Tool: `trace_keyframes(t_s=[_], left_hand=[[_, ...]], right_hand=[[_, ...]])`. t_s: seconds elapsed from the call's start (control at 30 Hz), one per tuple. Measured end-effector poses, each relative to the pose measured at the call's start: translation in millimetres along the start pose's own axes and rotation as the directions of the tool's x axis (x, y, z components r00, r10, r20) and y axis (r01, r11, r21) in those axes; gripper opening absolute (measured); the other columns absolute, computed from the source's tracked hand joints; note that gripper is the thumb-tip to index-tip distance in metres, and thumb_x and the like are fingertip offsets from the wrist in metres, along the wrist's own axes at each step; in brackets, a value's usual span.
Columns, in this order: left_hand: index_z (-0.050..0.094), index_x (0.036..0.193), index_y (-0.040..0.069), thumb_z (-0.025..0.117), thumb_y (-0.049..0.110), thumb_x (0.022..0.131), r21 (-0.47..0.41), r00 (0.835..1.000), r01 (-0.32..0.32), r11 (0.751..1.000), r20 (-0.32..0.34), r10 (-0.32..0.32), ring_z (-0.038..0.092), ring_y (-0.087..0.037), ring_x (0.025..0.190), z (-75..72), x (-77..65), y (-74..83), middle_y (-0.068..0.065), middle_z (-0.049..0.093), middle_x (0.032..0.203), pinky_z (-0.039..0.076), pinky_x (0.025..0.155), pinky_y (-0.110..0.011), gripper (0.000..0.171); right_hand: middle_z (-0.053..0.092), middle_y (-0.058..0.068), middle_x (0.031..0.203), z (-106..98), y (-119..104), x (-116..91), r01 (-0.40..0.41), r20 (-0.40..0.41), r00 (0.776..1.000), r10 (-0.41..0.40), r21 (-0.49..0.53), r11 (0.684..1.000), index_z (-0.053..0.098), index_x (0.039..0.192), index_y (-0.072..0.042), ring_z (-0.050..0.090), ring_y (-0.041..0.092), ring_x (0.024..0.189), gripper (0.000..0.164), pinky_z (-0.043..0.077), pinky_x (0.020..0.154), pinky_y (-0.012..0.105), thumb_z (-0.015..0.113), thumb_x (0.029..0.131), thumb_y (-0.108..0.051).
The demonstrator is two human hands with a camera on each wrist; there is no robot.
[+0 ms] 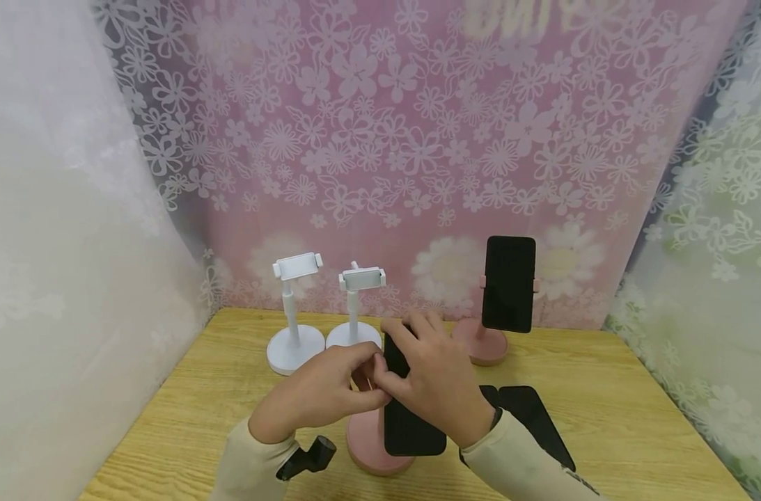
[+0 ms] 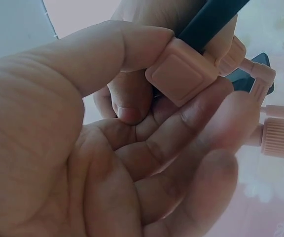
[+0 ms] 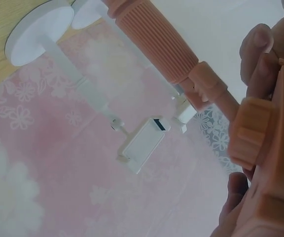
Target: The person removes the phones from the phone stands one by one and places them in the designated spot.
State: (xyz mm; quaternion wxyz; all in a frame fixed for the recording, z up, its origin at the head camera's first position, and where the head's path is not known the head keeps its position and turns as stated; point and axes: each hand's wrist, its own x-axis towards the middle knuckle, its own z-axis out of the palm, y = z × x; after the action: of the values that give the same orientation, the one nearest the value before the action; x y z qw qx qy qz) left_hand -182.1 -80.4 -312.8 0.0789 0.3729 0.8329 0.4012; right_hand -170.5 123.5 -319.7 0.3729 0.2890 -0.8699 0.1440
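In the head view, a black phone [image 1: 414,435] stands tilted on a pink phone stand, its round base [image 1: 372,445] partly hidden below. My left hand [image 1: 324,390] pinches the pink side clamp [image 2: 181,74] of the holder, thumb on one side and fingers beneath. My right hand [image 1: 439,369] lies across the phone and grips it with the holder, its thumb close to the left fingertips. The phone's dark edge [image 2: 213,22] sits against the clamp in the left wrist view. A pink knob [image 3: 253,133] and ribbed pole [image 3: 157,42] show in the right wrist view.
Two white phone stands [image 1: 295,348] [image 1: 353,334] with bare holders stand at the back left. Behind my right hand, another pink stand [image 1: 480,342] bears an upright black phone [image 1: 509,284]. More black phones [image 1: 537,421] lie by my right forearm. Floral curtains [image 1: 386,153] enclose the wooden table [image 1: 186,417].
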Motion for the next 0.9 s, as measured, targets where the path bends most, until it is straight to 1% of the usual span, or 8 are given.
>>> trace_keyframes(t_s=[0.17,0.37,0.6,0.9], left_hand=[[0.06,0.105,0.029,0.072,0.025,0.097,-0.005,1.0,0.004,1.0,0.009,-0.004,0.067,-0.002,0.084,0.4,0.2,-0.6,0.019,0.069,0.092,0.056,0.078,-0.027,0.015],[0.054,0.116,0.026,0.072,0.028,0.097,0.005,1.0,0.02,1.0,-0.006,-0.02,0.067,-0.002,0.081,0.0,-0.6,1.1,0.017,0.069,0.094,0.056,0.075,-0.027,0.026],[0.056,0.118,0.026,0.071,0.027,0.098,-0.002,1.0,-0.007,1.0,0.002,0.007,0.068,-0.001,0.083,-0.2,-0.3,2.2,0.019,0.07,0.094,0.056,0.076,-0.026,0.025],[0.057,0.114,0.023,0.071,0.026,0.099,0.008,1.0,-0.03,1.0,0.009,0.03,0.067,-0.001,0.084,0.0,-0.7,2.2,0.018,0.07,0.095,0.056,0.076,-0.026,0.021]], right_hand=[[0.061,0.002,0.097,1.2,0.2,-0.6,0.005,-0.003,1.0,-0.005,0.0,1.0,0.07,0.115,-0.015,0.05,0.02,0.079,0.033,0.046,0.059,0.03,0.075,0.086,-0.03],[0.06,0.001,0.096,1.5,0.4,-0.5,0.009,-0.008,1.0,-0.01,-0.01,1.0,0.07,0.113,-0.015,0.049,0.02,0.079,0.029,0.045,0.058,0.029,0.072,0.088,-0.029],[0.061,0.002,0.097,1.6,0.2,-0.7,-0.002,-0.009,1.0,0.002,-0.005,1.0,0.07,0.113,-0.015,0.05,0.02,0.081,0.029,0.046,0.057,0.029,0.072,0.088,-0.029],[0.062,0.002,0.097,2.3,0.7,-1.2,0.003,-0.016,1.0,-0.003,-0.008,1.0,0.07,0.113,-0.015,0.051,0.02,0.08,0.03,0.047,0.058,0.03,0.072,0.088,-0.03]])
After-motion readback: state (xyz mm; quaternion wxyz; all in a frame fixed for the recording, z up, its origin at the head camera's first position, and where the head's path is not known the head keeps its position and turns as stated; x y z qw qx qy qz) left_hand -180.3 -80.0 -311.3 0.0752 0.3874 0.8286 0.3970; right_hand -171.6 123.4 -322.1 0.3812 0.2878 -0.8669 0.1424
